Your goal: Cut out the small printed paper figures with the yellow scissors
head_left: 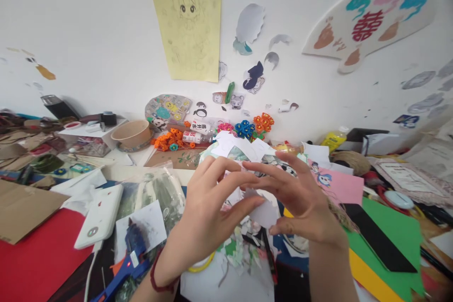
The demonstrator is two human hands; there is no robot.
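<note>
A small piece of white paper is held up in front of me between both hands. My left hand pinches its upper left edge, with the thumb stretched along it and the fingers curled above. My right hand bends round the paper from the other side, its thumb at the right edge; some fingertips overlap the left hand's fingers. Below the hands lies a heap of paper scraps on a white sheet. A dark, slim tool with a red end lies beside the scraps.
At left are a blue hot glue gun, a white power bank with a cable, and red paper. To the right, a black phone rests on green paper. Bead flowers and a bottle stand near the wall.
</note>
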